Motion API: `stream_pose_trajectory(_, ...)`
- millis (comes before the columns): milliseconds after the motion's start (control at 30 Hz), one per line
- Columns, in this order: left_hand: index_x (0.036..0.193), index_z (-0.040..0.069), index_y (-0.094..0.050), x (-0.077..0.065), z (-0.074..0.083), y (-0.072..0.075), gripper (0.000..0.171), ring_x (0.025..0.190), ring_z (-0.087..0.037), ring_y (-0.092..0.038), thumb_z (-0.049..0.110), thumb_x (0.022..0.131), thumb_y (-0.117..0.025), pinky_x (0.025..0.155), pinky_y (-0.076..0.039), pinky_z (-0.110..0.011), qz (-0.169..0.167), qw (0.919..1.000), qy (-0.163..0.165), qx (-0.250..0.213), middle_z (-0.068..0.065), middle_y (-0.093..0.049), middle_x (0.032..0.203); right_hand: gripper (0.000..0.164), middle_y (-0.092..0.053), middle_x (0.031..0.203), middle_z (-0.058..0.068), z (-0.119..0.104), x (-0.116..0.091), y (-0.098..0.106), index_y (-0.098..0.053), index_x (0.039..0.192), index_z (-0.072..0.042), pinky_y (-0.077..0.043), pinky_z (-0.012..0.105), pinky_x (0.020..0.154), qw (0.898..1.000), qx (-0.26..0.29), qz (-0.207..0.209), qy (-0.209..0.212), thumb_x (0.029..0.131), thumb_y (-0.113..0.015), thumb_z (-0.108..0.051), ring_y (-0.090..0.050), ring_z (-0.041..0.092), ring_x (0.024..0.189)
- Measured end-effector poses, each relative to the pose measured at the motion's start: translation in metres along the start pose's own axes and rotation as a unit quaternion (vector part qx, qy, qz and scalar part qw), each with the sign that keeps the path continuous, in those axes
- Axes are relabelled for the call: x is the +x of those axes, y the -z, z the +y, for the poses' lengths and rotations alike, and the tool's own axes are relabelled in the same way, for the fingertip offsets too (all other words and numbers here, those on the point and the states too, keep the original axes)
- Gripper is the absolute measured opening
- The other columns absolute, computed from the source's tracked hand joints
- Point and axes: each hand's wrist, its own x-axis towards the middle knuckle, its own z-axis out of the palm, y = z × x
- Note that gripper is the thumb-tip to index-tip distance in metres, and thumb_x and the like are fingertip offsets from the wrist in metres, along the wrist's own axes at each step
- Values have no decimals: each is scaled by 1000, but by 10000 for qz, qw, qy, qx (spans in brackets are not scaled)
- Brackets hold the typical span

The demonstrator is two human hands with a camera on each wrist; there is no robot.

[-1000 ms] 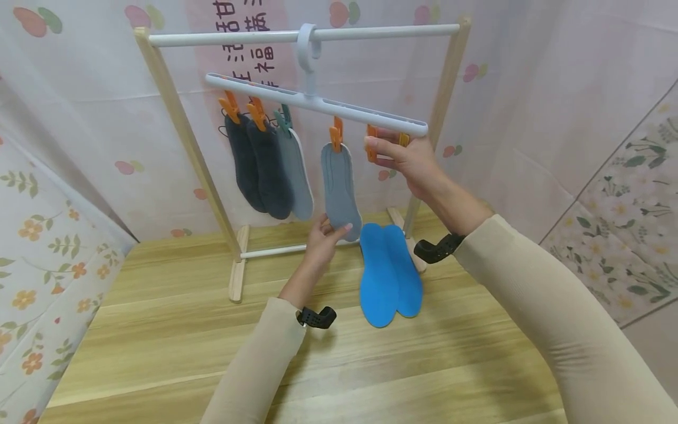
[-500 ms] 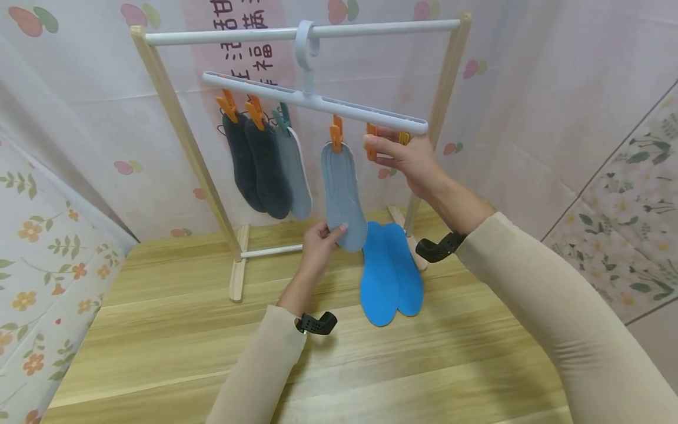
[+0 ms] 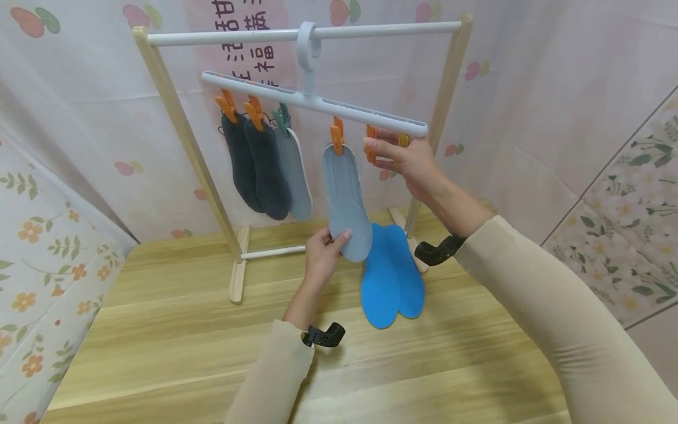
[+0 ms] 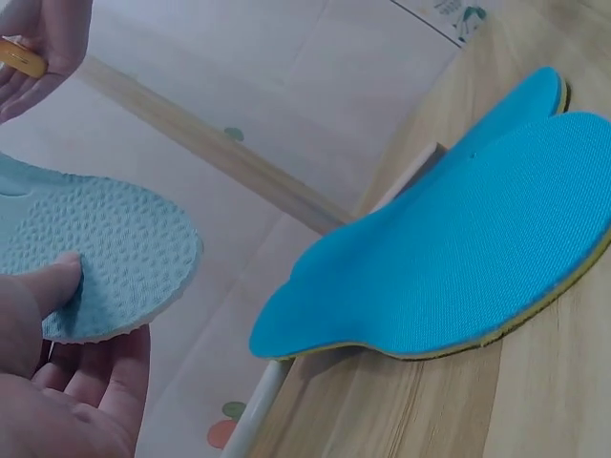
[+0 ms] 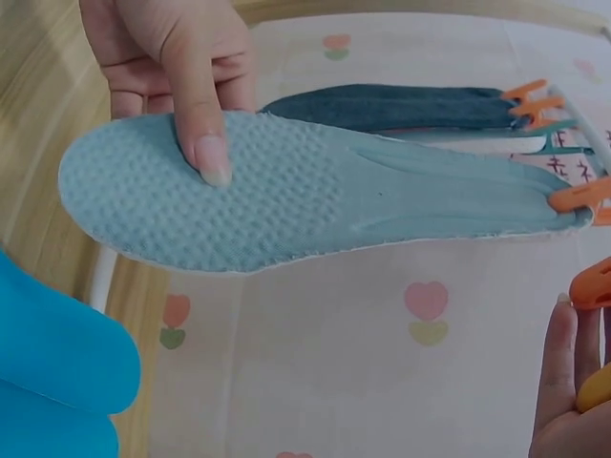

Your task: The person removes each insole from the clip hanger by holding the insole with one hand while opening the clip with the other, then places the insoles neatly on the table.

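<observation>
A light grey insole (image 3: 346, 194) hangs by its narrow end from an orange clip on the white hanger (image 3: 365, 112). My left hand (image 3: 321, 256) pinches its wide lower end, thumb on the dimpled face and fingers behind, as the left wrist view shows. Under the hanger's right end, my right hand (image 3: 410, 162) holds another orange clip (image 3: 371, 143) between thumb and fingers. A yellow clip (image 3: 404, 140) sits by that hand's knuckles. In the right wrist view, the grey insole (image 5: 286, 196) tilts out from its clip (image 5: 582, 198).
Two dark insoles (image 3: 267, 171) and another grey insole (image 3: 298, 176) hang at the hanger's left side. Two blue insoles (image 3: 381, 282) overlap on the wooden table (image 3: 185, 353), near the rack's right foot. A white rod (image 3: 238, 36) on wooden posts carries the hanger.
My left hand has drawn the grey insole's lower end downward and slightly right, tilting it toward me, and more of its face shows. The right hand stays on the orange clip.
</observation>
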Motion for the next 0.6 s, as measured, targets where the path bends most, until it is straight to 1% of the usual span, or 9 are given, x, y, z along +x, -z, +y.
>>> stream_pose_trajectory(133, 121, -3, -69, -3, 1, -1, 31, 98, -20, -72, 15, 95, -71, 76, -59, -26, 138, 9998, -144, 75, -22, -73, 116, 43, -66, 121, 7, 1, 0, -1, -61, 132, -13, -54, 49, 100, 9999, -68, 88, -1, 91, -75, -15, -69, 22, 105)
stream_pose_trajectory(233, 120, -4, -68, -5, 0, -1, 30, 96, -19, -72, 14, 96, -71, 76, -60, -26, 227, 9995, -199, 96, -24, -73, 115, 44, -66, 119, 6, 1, -2, -3, -60, 132, -13, -54, 49, 101, 9999, -85, 148, -22, 90, -75, -15, -68, 21, 106)
stream_pose_trajectory(400, 117, -6, -69, -5, -1, -1, 27, 93, -19, -72, 11, 96, -70, 75, -59, -25, 315, 9990, -284, 102, -26, -73, 112, 45, -66, 118, 3, 1, -5, -4, -60, 131, -15, -53, 49, 101, 9997, -44, 250, 2, 90, -77, -16, -68, 20, 105)
stream_pose_trajectory(500, 118, -7, -68, -4, -2, 0, 28, 95, -22, -72, 10, 96, -69, 78, -59, -26, 317, 9989, -349, 77, -27, -72, 113, 47, -65, 124, 4, 1, -7, -2, -58, 134, -16, -51, 50, 104, 9995, -34, 321, -47, 90, -76, -17, -67, 21, 110)
stream_pose_trajectory(600, 120, -8, -67, -4, -1, 0, 29, 98, -24, -72, 9, 96, -69, 82, -60, -28, 307, 9987, -409, 39, -27, -71, 115, 55, -61, 135, 9, 2, -11, 1, -52, 142, -16, -47, 49, 111, 9988, 50, 413, -272, 92, -75, -20, -64, 26, 121)
